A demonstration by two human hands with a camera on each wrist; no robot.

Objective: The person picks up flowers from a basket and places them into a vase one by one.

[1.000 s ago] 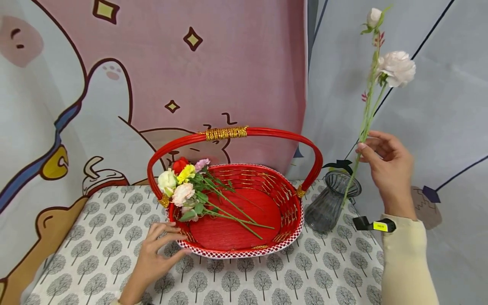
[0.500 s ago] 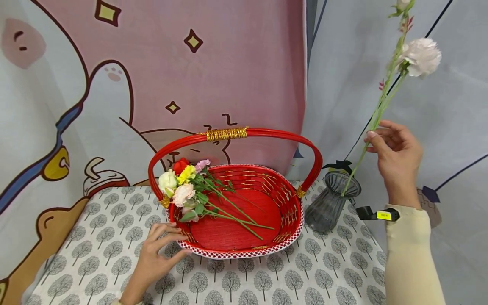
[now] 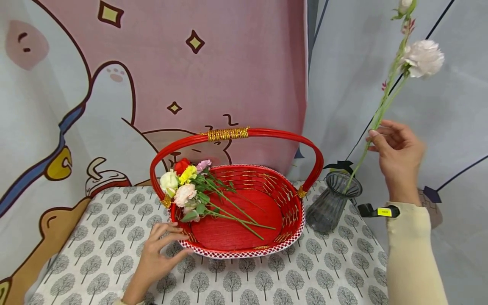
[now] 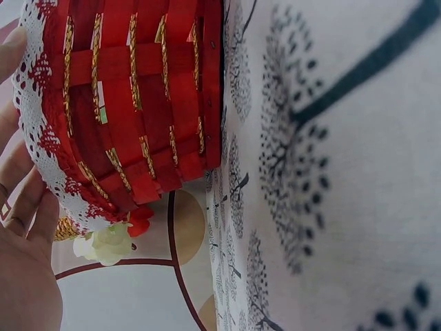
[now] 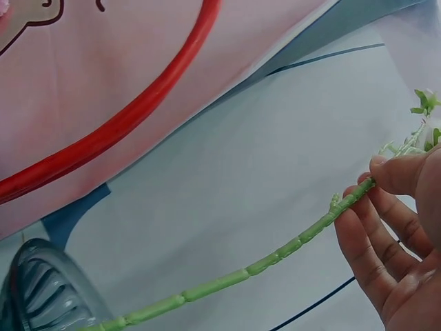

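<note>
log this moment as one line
right hand: pinches stem of pale flower; stem end: at mouth of glass vase; left hand: rests on red basket rim

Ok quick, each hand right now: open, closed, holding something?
Left hand: open, touching the red woven basket.
Right hand: closed, pinching a long, thin green flower stem.

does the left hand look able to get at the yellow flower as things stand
Probably yes: the left hand touches the basket's rim, holding no flower, and the yellow flower shows uncovered, though the pale pink flower lies between them.
</note>
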